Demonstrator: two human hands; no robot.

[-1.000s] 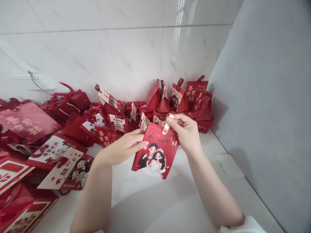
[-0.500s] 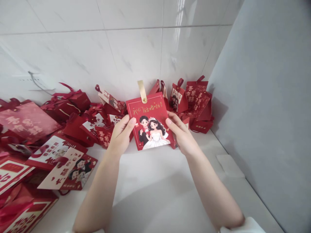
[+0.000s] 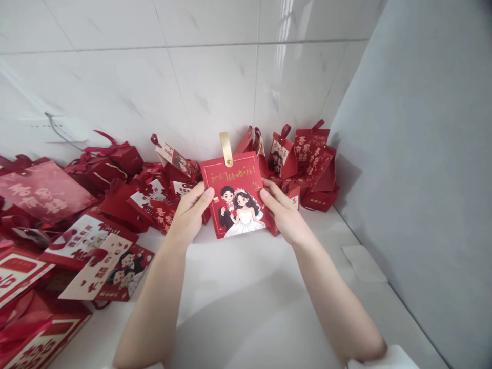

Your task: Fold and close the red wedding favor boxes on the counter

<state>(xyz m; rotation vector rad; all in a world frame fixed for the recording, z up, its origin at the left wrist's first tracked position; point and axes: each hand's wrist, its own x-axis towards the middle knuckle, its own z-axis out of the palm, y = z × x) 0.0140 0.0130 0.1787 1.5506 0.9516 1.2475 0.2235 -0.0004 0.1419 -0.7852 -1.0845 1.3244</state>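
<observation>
Between my hands is a red wedding favor box (image 3: 235, 205), held up with its front facing me. Its front carries gold lettering and a cartoon couple in wedding clothes. From its top edge rises a gold ribbon loop (image 3: 225, 148), fixed by a round stud. My left hand (image 3: 191, 210) is closed on the left edge, thumb on the front face. My right hand (image 3: 283, 210) grips the right edge the same way. The fingers behind the box are partly hidden, and so is its back.
Several red favor boxes (image 3: 313, 159) stand along the tiled wall (image 3: 215, 87). More are heaped on the left, including a pink-fronted one (image 3: 46, 192) and large boxes (image 3: 46, 333) at the near corner. A grey panel (image 3: 430, 154) bounds the right side of the white surface (image 3: 246, 318).
The favor box has tilted slightly, its top edge and ribbon loop now a little lower. Both hands have shifted slightly left and keep their hold.
</observation>
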